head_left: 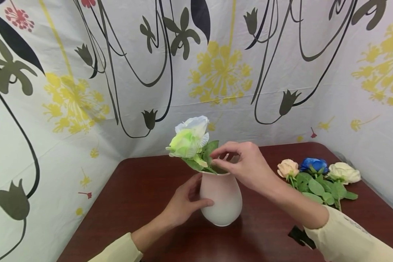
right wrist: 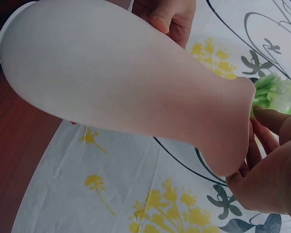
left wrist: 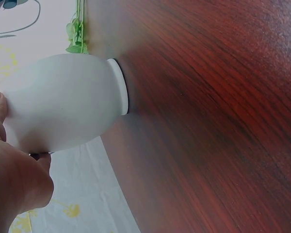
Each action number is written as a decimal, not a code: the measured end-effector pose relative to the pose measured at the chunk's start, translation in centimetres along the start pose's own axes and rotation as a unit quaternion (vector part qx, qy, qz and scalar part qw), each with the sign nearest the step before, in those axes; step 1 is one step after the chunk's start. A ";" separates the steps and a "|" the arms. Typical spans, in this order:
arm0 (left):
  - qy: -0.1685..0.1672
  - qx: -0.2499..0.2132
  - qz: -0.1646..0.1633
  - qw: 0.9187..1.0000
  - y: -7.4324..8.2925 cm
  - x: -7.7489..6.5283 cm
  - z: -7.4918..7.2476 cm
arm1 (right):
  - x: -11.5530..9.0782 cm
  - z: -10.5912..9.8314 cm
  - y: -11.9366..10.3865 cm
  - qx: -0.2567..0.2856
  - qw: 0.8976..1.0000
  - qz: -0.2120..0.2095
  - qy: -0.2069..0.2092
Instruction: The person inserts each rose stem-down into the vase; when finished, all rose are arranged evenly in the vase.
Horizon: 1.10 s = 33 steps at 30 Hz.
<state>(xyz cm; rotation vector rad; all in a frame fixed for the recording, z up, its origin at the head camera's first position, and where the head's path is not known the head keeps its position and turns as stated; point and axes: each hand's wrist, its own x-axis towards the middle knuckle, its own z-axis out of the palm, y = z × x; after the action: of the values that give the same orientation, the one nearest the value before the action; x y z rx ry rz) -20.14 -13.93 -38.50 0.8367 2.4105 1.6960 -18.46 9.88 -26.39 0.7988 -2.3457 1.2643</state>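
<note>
The left hand (head_left: 181, 203) is holding the side of a smooth white ceramic-looking vase (head_left: 224, 203), round-bellied below its narrower neck and standing upright on the red-brown wooden table (head_left: 144, 189). Above that grip, a white and lime-green artificial rose (head_left: 190, 138) is leaning leftward out of the mouth, while the right hand (head_left: 247, 163) is bending its fingers beside the green leaves (head_left: 209, 149); whether they are pinching anything I cannot tell

Vase (head_left: 222, 203) on table (head_left: 144, 189), flower (head_left: 190, 138) inside; more flowers (head_left: 316, 186) right, cloth (head_left: 134, 91) behind
</note>
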 end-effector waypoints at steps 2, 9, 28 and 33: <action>0.002 0.000 0.004 1.000 0.0 0.0 0.0 | -0.1 -0.4 0.1 0.007 1.000 0.006 0.016; 0.004 0.004 0.007 1.000 -0.1 0.1 0.0 | -0.5 -2.5 1.2 0.012 0.998 0.034 0.057; 0.007 0.006 0.001 1.000 0.1 0.0 0.1 | -2.4 -7.8 6.8 0.144 0.968 0.183 0.088; 0.008 0.005 -0.004 1.000 0.1 0.0 0.1 | -3.6 -8.2 9.5 0.180 0.952 0.224 0.109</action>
<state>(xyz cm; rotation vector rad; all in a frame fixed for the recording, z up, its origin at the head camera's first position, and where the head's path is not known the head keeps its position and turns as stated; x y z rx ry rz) -20.10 -13.82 -38.47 0.8187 2.4312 1.6949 -21.24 22.07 -30.10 0.1959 -2.2126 1.8977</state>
